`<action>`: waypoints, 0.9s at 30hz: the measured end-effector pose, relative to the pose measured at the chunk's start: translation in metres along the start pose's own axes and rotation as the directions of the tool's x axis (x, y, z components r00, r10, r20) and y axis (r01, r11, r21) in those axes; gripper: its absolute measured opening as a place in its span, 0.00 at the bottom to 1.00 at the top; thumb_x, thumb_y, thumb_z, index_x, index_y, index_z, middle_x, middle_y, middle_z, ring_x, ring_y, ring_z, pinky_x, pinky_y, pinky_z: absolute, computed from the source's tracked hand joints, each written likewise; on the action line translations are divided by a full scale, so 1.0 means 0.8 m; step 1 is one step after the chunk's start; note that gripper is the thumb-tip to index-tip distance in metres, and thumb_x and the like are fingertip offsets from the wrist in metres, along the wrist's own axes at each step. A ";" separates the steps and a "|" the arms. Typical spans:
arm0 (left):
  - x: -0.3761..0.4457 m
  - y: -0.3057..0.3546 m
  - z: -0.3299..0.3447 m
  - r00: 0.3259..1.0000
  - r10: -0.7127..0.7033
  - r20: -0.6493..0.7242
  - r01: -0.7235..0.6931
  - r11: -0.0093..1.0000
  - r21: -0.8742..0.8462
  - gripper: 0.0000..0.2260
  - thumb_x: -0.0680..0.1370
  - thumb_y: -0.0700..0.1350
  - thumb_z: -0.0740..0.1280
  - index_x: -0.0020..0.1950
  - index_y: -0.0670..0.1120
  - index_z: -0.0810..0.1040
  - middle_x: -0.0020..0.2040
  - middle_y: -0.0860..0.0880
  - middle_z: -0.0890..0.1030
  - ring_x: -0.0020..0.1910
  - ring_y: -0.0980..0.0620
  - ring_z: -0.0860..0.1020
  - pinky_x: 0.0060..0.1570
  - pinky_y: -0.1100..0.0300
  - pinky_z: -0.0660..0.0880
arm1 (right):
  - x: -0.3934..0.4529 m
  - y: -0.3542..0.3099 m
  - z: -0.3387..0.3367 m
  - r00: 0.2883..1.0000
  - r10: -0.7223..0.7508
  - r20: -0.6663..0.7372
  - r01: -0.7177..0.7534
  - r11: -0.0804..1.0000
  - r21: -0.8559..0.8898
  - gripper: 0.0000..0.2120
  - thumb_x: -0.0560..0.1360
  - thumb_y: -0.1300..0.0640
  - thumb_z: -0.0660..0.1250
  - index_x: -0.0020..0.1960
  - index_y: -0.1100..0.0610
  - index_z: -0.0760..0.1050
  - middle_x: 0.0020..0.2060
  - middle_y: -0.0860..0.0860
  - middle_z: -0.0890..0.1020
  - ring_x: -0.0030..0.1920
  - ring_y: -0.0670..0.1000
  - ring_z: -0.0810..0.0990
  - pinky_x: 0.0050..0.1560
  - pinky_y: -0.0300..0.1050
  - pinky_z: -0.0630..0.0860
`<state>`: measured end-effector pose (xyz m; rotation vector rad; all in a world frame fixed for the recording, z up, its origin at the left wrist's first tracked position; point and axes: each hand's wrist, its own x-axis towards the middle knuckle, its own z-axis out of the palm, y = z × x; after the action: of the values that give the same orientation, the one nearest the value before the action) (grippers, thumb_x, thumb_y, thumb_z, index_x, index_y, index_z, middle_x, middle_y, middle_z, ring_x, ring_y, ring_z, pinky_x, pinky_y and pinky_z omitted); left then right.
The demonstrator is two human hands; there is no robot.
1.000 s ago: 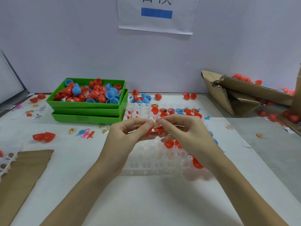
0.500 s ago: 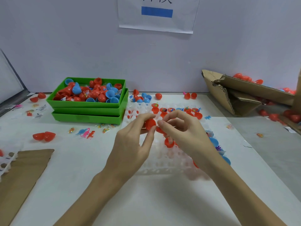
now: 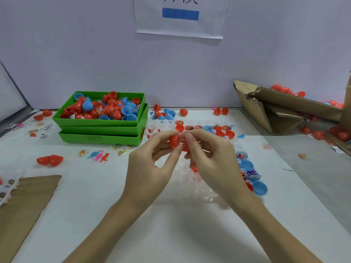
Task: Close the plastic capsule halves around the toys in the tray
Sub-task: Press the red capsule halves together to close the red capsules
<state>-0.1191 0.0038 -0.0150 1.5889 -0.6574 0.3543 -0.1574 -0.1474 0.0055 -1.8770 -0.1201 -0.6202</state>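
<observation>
Hands meet above the white translucent plastic tray [image 3: 190, 188] on the table. Left hand [image 3: 150, 168] pinches a red plastic capsule half [image 3: 174, 141] between thumb and fingers; right hand [image 3: 210, 158] pinches the other red piece against it, mostly hidden. Filled red and blue halves sit along the tray's far and right edges. Stacked green plastic bins [image 3: 102, 130] of loose halves stand left.

**Around the workbench**

A white paper sheet [image 3: 180, 18] with a blue bar hangs on the grey wall. A torn cardboard box [image 3: 281, 109] lies tipped at the right. A flat cardboard piece [image 3: 26, 202] rests at the table's left edge. Small paper labels [image 3: 44, 133] sit left of the stacked green bins [image 3: 102, 130].
</observation>
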 end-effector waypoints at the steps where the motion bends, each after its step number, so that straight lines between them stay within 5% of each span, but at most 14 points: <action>1: 0.001 0.001 0.000 1.000 -0.002 0.000 0.002 1.000 -0.008 0.13 0.79 0.39 0.74 0.63 0.46 0.83 0.55 0.56 0.86 0.55 0.54 0.86 0.56 0.65 0.80 | 0.000 0.000 0.000 1.000 0.006 0.004 -0.007 1.000 0.011 0.07 0.81 0.56 0.68 0.55 0.53 0.84 0.43 0.47 0.85 0.40 0.49 0.86 0.35 0.37 0.80; 8: 0.000 0.001 -0.001 1.000 0.006 0.016 -0.006 1.000 0.000 0.12 0.79 0.34 0.73 0.59 0.45 0.84 0.52 0.54 0.87 0.54 0.52 0.86 0.56 0.64 0.81 | 0.001 -0.002 0.001 0.997 0.076 0.010 -0.077 0.989 0.123 0.07 0.76 0.59 0.75 0.52 0.52 0.80 0.43 0.47 0.85 0.39 0.52 0.86 0.40 0.44 0.84; 13: 0.005 0.000 -0.006 0.997 -0.083 -0.004 0.083 0.994 -0.077 0.11 0.79 0.34 0.72 0.56 0.48 0.84 0.49 0.53 0.87 0.52 0.50 0.86 0.53 0.64 0.81 | 0.001 -0.005 0.000 0.997 0.025 0.079 -0.035 0.991 0.130 0.06 0.79 0.64 0.70 0.55 0.58 0.83 0.44 0.49 0.85 0.40 0.47 0.86 0.39 0.37 0.80; 18: 0.007 0.004 -0.008 0.995 -0.101 -0.007 0.100 0.988 -0.121 0.10 0.79 0.33 0.72 0.57 0.46 0.82 0.49 0.52 0.87 0.52 0.51 0.87 0.52 0.65 0.81 | 0.001 -0.006 0.000 0.994 0.000 0.108 -0.011 0.995 0.099 0.10 0.79 0.63 0.71 0.60 0.57 0.81 0.49 0.50 0.85 0.45 0.49 0.86 0.43 0.40 0.82; 27: 0.007 0.003 -0.015 0.987 0.150 -0.051 -0.136 0.967 0.214 0.05 0.80 0.39 0.74 0.55 0.46 0.85 0.47 0.55 0.87 0.47 0.57 0.86 0.47 0.66 0.82 | 0.001 -0.003 0.004 0.998 0.032 0.059 -0.041 0.986 0.161 0.08 0.81 0.61 0.69 0.59 0.57 0.81 0.47 0.47 0.86 0.45 0.49 0.86 0.43 0.36 0.81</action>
<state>-0.1146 0.0142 -0.0084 1.7255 -0.7027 0.5984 -0.1560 -0.1440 0.0069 -1.7357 -0.1673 -0.5172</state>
